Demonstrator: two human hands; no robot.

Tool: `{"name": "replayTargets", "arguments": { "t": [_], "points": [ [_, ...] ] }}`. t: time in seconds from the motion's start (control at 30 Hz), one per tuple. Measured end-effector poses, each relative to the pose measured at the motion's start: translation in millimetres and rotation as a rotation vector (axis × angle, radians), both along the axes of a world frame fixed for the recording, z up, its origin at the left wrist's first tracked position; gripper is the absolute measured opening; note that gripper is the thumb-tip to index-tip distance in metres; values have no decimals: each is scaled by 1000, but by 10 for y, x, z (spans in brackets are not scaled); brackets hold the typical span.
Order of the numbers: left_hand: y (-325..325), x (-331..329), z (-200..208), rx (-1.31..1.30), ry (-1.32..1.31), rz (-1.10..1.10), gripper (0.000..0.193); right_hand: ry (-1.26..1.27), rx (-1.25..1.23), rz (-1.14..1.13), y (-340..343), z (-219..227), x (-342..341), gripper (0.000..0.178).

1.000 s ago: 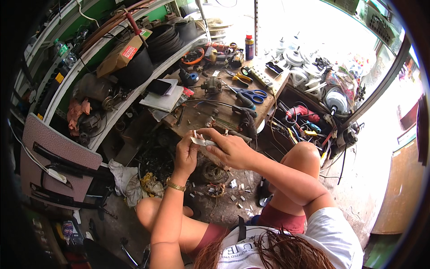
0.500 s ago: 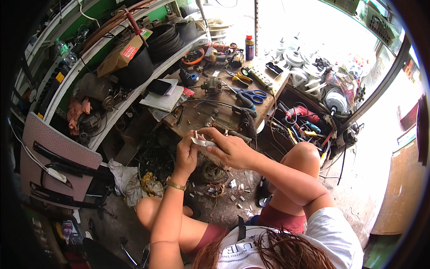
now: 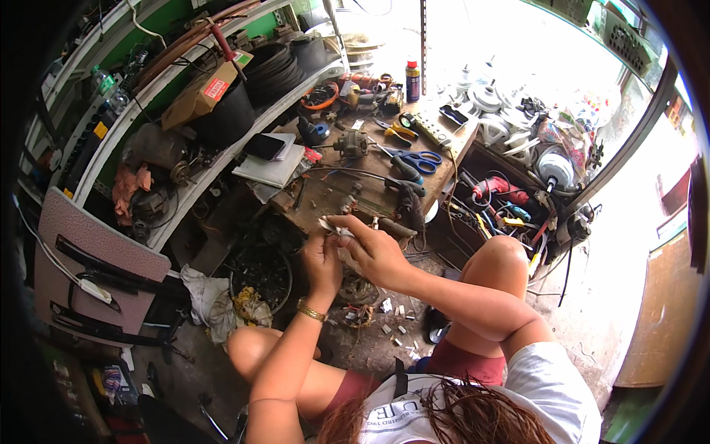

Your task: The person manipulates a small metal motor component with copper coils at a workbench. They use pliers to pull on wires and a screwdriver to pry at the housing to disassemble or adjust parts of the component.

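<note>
Both hands meet in front of my knees, just off the near edge of the wooden workbench [image 3: 296, 203]. Between them is a small white strip [image 3: 336, 230], perhaps paper or thin plastic, mostly covered by fingers. My left hand [image 3: 321, 260] is closed with its fingertips pinching the strip's left side. Reaching in from the right, my right hand [image 3: 379, 255] also pinches it, the index finger laid over the top and the thumb beneath. Beyond the hands, a small electric motor [image 3: 351, 143] sits on the bench.
Blue-handled scissors [image 3: 420, 160], yellow-handled pliers [image 3: 401, 132] and a power strip [image 3: 427, 131] lie on the bench. A drawer of tools [image 3: 510, 196] stands to its right. Below, small white pieces [image 3: 398, 329] litter the floor beside a basin of dark scraps [image 3: 260, 277].
My left hand has moved slightly right and down, closer to my right hand. The white strip, earlier stretched out in plain view, is now bunched and largely hidden between the fingers.
</note>
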State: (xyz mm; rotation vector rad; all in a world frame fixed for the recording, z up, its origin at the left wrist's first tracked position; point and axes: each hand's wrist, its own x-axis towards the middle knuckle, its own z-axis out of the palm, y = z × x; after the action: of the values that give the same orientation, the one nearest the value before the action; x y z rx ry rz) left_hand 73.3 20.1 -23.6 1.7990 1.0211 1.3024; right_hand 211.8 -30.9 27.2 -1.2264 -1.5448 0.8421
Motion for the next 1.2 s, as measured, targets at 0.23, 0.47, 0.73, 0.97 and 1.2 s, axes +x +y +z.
{"name": "replayTargets", "arguments": {
  "t": [0.23, 0.47, 0.73, 0.97, 1.2],
  "points": [
    [-53, -1, 30, -353, -343, -87, 21, 355, -157, 118, 139, 114, 335, 35],
    [55, -280, 168, -602, -863, -391, 20, 28, -202, 392, 87, 46, 492, 34],
    [-47, -240, 254, -870, -1029, -509, 23, -329, 69, 117, -2, 62, 222, 49],
    [1, -265, 224, -877, -1030, -633, 25, -324, 75, 168, 8, 77, 199, 52],
    [9, -269, 193, -914, -1075, -628, 25, -373, 94, 132, 3, 71, 159, 53]
  ]
}}
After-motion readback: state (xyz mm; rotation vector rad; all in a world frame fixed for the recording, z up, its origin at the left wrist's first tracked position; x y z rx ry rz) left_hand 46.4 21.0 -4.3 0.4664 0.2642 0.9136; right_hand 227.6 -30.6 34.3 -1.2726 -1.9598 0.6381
